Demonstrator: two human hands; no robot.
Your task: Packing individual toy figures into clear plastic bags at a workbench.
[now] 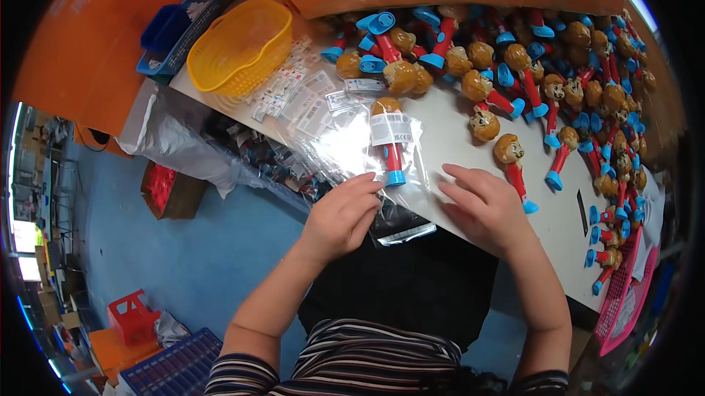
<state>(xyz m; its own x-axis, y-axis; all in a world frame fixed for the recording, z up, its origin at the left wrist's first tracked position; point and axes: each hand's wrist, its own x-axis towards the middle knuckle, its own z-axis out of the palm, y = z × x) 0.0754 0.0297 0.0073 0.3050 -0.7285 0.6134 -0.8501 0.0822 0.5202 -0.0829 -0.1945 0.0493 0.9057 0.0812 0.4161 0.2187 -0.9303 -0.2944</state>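
A toy figure with a brown head, red body and blue base (395,168) lies inside a clear plastic bag (417,154) on the table, a white label (391,129) across its upper part. My left hand (341,216) rests at the bag's lower left, fingers stretched toward the toy's blue base. On the other side, my right hand (485,205) is open, its fingers spread just right of the bag and apart from it. More clear bags (312,154) lie in a glossy pile to the left, partly under the filled one. Neither hand visibly holds anything.
Many similar figures (514,150) are heaped across the table's right and far side. Sheets of printed labels (283,91) lie beside a yellow basket (242,47) and blue bins (165,33). A box of packed items (264,154) sits below the left edge; a pink basket (620,308) stands right.
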